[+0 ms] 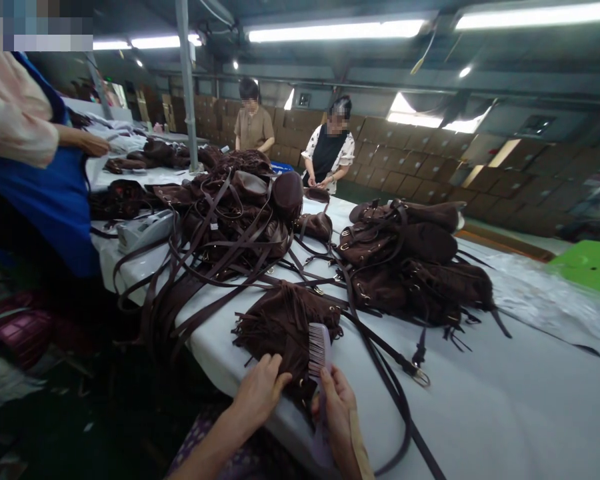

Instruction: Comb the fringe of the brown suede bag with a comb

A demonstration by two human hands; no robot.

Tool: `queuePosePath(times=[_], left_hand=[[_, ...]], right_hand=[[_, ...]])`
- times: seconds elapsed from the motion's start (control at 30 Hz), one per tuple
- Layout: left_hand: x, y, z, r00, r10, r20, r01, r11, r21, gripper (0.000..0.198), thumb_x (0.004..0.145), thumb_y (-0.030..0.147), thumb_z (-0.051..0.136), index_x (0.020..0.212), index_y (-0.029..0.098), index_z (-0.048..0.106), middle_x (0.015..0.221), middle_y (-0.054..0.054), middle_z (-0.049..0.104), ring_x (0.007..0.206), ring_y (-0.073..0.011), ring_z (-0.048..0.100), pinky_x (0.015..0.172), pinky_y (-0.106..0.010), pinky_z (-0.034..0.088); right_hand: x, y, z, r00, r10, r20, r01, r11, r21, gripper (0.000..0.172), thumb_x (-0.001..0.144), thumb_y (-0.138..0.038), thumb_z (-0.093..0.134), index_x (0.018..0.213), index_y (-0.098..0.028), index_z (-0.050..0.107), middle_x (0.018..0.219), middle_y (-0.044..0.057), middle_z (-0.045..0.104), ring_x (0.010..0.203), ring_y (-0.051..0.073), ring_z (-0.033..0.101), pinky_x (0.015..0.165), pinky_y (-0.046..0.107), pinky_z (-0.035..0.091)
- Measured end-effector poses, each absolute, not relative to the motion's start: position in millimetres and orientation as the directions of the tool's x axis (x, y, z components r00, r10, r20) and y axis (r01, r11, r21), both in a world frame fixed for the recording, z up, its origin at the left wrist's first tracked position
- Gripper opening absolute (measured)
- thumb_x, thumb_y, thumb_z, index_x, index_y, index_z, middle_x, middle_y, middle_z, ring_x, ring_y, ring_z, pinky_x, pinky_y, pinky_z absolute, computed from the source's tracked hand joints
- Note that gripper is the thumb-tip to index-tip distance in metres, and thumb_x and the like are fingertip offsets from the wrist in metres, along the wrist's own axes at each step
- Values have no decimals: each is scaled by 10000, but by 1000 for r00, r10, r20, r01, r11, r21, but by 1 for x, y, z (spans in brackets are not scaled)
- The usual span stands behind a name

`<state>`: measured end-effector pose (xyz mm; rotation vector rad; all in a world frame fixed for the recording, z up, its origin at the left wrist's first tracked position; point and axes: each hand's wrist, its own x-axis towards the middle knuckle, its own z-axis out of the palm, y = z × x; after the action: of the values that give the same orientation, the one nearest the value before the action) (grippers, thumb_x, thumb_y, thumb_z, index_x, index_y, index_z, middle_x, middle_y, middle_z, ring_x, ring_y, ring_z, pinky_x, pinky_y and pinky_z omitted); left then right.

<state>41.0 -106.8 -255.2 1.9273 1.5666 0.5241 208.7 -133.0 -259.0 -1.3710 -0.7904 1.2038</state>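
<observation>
A dark brown fringed bag point(285, 320) lies on the white-covered table close in front of me, its fringe strands spread to the left. My right hand point(336, 407) grips the handle of a pale purple comb point(320, 347), whose teeth point left and rest over the bag's fringe. My left hand point(261, 390) is closed on the near edge of the bag, thumb toward the comb; exactly what its fingers pinch is hidden. From the bag's right side a strap with a metal buckle point(421, 377) runs across the table.
A tall heap of brown bags point(245, 213) with dangling straps stands behind, and another stack point(410, 260) lies to the right. Clear plastic bags point(545, 293) are at far right. A person in a blue apron point(40, 193) stands left; two people work across the table.
</observation>
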Motion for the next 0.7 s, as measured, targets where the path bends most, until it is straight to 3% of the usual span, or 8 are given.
queuePosePath(times=[0.1,0.17,0.27,0.37,0.53,0.7], left_hand=[[43,-109,-259,111,993,48,604,-106,790,296,950,413,320,906,216,537,939,-71,603,943,-218,604,857,-349,455],[44,-107,-257,36,999,33,447,-46,894,350,935,501,309,824,231,502,856,-45,593,790,-188,610,735,-324,482],[48,-101,-257,20,978,-206,59,204,977,453,853,677,329,806,236,423,717,9,595,444,-113,495,411,-247,363],[48,-96,-260,52,933,-356,-192,359,913,525,739,756,459,776,240,365,575,75,534,324,-65,373,328,-181,210],[34,-88,-255,30,963,-266,-109,268,957,536,646,693,637,655,209,407,452,116,374,327,-17,244,330,-160,140],[26,-73,-223,44,970,-239,-83,242,967,489,688,664,612,706,191,493,473,115,346,327,-35,317,321,-166,209]], right_hand=[[210,-134,-259,259,938,-232,-179,-190,-965,604,708,-685,683,1040,-197,558,420,-98,479,324,103,382,334,196,303],[210,-134,-259,253,939,-233,-184,-190,-964,614,713,-696,670,1045,-193,553,407,-100,468,325,102,378,333,192,301],[209,-134,-259,248,939,-237,-187,-194,-963,617,716,-709,657,1028,-187,549,391,-98,463,318,97,370,327,183,289],[208,-134,-258,247,937,-248,-192,-204,-960,625,718,-712,650,1031,-179,549,368,-98,453,302,96,357,317,180,274],[212,-133,-252,268,935,-233,-206,-180,-962,648,711,-701,658,1076,-176,553,413,-86,498,328,104,399,334,192,323],[225,-129,-235,306,936,-174,-81,-157,-984,720,705,-696,651,1164,-153,544,528,-51,571,383,116,463,356,207,353]])
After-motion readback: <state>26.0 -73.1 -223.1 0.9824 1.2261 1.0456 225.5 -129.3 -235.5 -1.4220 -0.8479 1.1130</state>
